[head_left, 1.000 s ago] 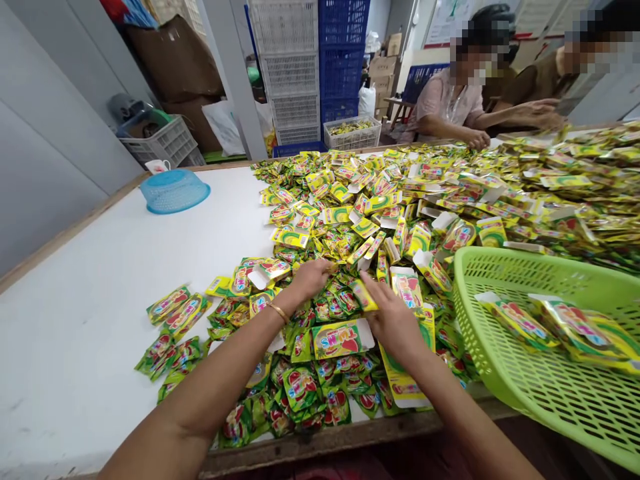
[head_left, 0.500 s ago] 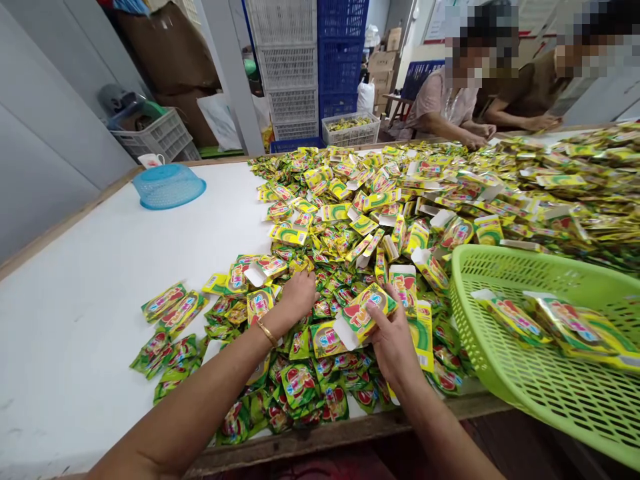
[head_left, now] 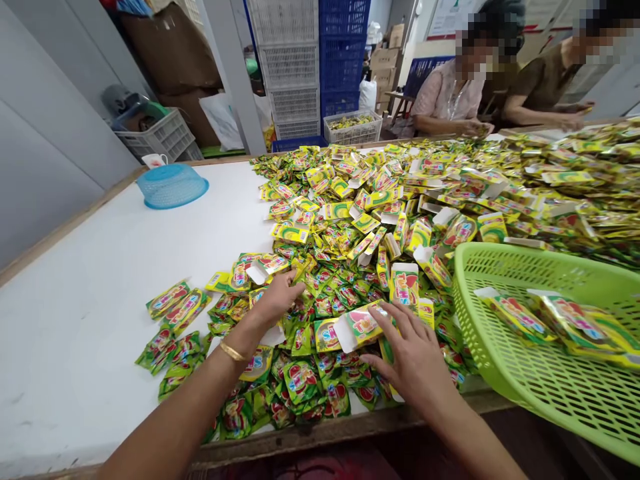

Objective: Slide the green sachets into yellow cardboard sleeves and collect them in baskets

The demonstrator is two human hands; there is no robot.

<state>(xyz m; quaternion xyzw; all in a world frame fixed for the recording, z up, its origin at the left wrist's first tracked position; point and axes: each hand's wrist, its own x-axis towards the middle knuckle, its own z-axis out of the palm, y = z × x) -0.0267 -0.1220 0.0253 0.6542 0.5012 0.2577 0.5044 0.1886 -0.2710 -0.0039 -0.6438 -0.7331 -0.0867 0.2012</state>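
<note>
My right hand (head_left: pixel 413 353) spreads its fingers over a small open-flapped candy box (head_left: pixel 361 328), printed yellow and green, lying on the pile. The fingertips are at the box's right end; whether they touch it I cannot tell. My left hand (head_left: pixel 277 297), with a gold bangle at the wrist, is in the pile with its fingers curled together. What they hold, if anything, is hidden. Near that hand lie small yellow sachets (head_left: pixel 303 267) and another box with a white flap (head_left: pixel 267 267). Green candy sachets (head_left: pixel 301 383) cover the table between and below my hands.
On the right a green plastic basket (head_left: pixel 493 363) holds several boxes. A blue basket (head_left: pixel 173 187) sits upside down at the left on the white table (head_left: pixel 90 300). Across the table two people (head_left: pixel 447 100) handle packets. Crates (head_left: pixel 293 67) are stacked behind.
My right hand has let go of the candy box, which now lies on the pile, and its fingers have spread. My left hand has moved a little left.
</note>
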